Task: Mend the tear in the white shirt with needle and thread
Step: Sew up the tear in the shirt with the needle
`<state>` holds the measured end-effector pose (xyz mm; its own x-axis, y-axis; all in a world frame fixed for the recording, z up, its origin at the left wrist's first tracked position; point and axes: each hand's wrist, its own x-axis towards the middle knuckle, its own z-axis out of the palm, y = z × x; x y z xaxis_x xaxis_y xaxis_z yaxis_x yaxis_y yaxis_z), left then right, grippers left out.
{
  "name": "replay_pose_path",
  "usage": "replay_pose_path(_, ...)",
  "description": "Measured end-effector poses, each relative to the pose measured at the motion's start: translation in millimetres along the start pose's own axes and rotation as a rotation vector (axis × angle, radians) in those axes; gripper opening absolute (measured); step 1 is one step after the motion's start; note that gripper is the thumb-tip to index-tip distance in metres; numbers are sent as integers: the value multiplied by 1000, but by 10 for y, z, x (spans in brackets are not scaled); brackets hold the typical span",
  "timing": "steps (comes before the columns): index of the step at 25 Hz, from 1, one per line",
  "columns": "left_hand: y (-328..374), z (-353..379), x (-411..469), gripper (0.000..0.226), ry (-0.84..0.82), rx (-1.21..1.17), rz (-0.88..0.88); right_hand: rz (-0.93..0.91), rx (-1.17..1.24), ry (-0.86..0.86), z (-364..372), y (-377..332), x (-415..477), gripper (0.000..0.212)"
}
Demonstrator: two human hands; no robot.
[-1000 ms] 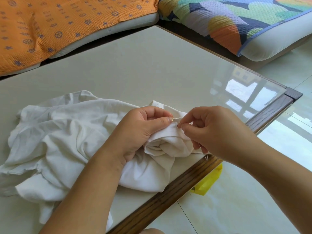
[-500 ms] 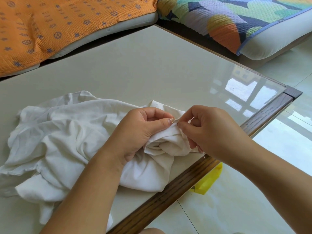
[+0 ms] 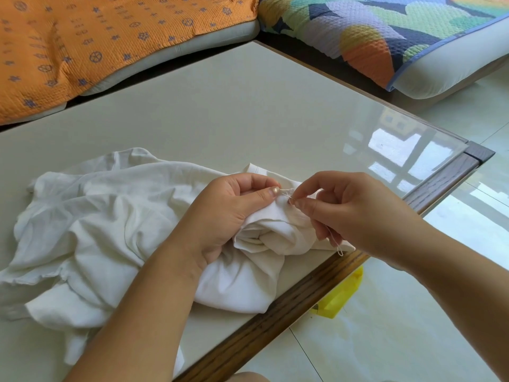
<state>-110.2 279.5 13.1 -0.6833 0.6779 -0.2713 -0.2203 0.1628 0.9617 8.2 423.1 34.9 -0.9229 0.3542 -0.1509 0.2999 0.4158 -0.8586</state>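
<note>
Head view: the white shirt [image 3: 115, 230] lies crumpled on the worktop [image 3: 220, 111], bunched toward its near wooden edge. The left hand [image 3: 231, 213] grips a raised fold of the cloth, thumb pressed against the forefinger right at the working spot. The right hand [image 3: 355, 213] pinches the needle [image 3: 286, 195] between thumb and forefinger, the tip at the fold just beside the left thumbnail. A loop of thread [image 3: 336, 244] hangs below the right hand, over the worktop's edge. The tear itself is too small to make out among the folds.

The step in hand looks like placing a stitch. To do it well, the left hand should keep the fold taut and flat so both sides of the tear stay aligned, with the thumb clear of the needle's path. The right hand should take a small, even bite through both edges, then draw the thread steadily until snug, not so tight that the cloth puckers. The hanging loop could tangle or knot; letting it run free while pulling would likely help.
</note>
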Motion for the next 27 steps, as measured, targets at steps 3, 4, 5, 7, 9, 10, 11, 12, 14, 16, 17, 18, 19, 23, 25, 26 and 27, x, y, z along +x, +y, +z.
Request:
replay_pose_path(3, 3, -3, 1, 8, -4, -10, -3, 12, 11, 2, -13, -2, 3, 12)
replay_pose_path(4, 4, -6, 0, 8, -7, -16, -2, 19, 14, 5, -18, 0, 4, 12)
replay_pose_path(5, 3, -8, 1, 9, -9, -19, 0, 24, 13, 9, -18, 3, 3, 12)
replay_pose_path(7, 2, -8, 0, 8, -13, -13, 6, 28, 8, 16, -11, 8, 7, 13)
replay_pose_path(9, -1, -4, -1, 7, -10, -12, 9, 28, 9, 20, -4, 12, 8, 14)
replay_pose_path(10, -1, -6, -3, 8, -7, -16, 9, 27, 10, 22, -2, 11, 7, 14)
replay_pose_path(11, 1, -7, -4, 8, -6, -18, 9, 27, 10, 23, -3, 11, 6, 15)
replay_pose_path(12, 3, -7, -6, 7, -8, -17, 9, 28, 11, 22, -3, 10, 5, 15)
replay_pose_path(14, 7, -3, -11, 7, -18, -12, 15, 30, 9, 19, -4, 5, 0, 15)
replay_pose_path(16, 6, 1, -13, 6, -12, -6, 25, 31, -6, 24, 0, 1, -4, 16)
replay_pose_path(17, 1, 2, -12, 6, -8, -1, 31, 32, -18, 30, 6, 1, -5, 16)
replay_pose_path(18, -3, 4, -15, 6, -10, 10, 34, 34, -28, 39, 13, 1, -4, 16)
replay_pose_path(19, -7, 9, -17, 6, -16, 26, 36, 35, -38, 49, 27, 2, -2, 16)
replay_pose_path(23, -15, 29, -35, 8, -46, 91, 33, 16, -72, 98, 101, 16, 15, 15)
replay_pose_path(25, -18, 34, -30, 7, -39, 88, 39, 8, -82, 108, 104, 24, 20, 16)
replay_pose_path(26, -17, 34, -27, 6, -29, 77, 46, 8, -76, 108, 90, 23, 17, 16)
replay_pose_path(27, -22, 32, -21, 5, -15, 74, 58, 11, -60, 106, 66, 22, 12, 17)
